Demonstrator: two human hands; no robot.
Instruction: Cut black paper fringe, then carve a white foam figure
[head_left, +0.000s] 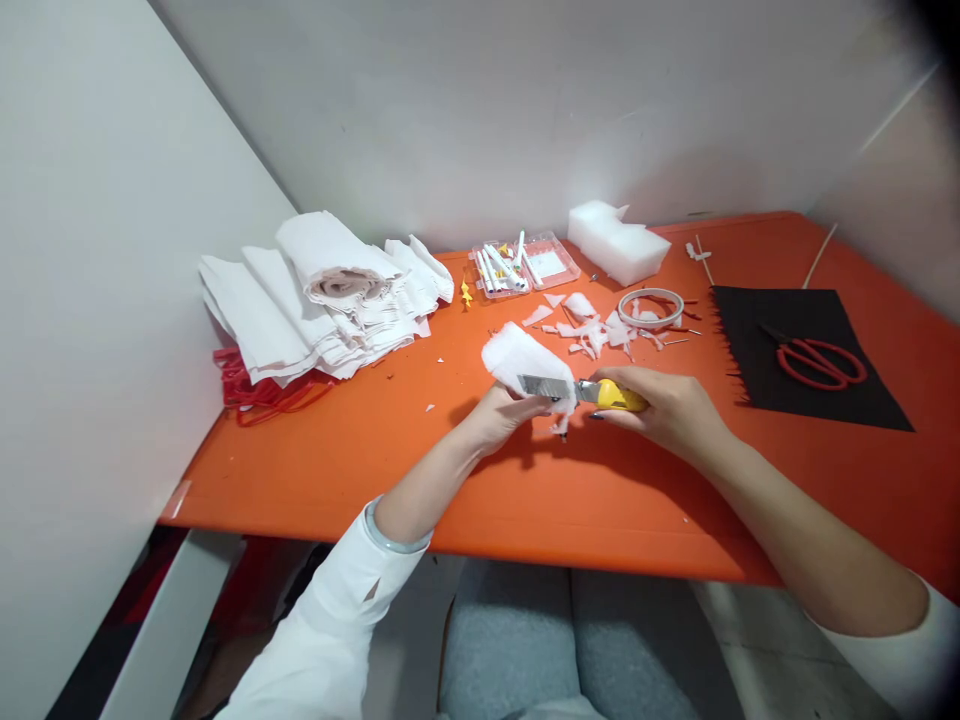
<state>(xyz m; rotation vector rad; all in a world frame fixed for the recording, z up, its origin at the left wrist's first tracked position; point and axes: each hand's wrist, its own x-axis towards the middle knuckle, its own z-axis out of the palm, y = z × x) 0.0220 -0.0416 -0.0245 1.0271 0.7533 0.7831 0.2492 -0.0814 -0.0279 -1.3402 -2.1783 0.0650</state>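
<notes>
My left hand (504,418) grips a rounded piece of white foam (517,355) from below, a little above the orange table (360,470). In my right hand (671,405) is a yellow utility knife (619,396); its wide metal blade points left and lies against the lower right side of the foam. A ragged strip hangs under the foam near the blade. Foam scraps (589,330) lie scattered on the table just beyond my hands. The fingertips of my left hand are partly hidden behind the foam and blade.
White paper stacks (300,310) and red cord (259,395) lie at the left. Behind are a box of markers (504,268) and a foam block (619,245). A tape roll (651,309) sits among scraps. Red-handled scissors (821,364) rest on a black sheet (757,350) at the right.
</notes>
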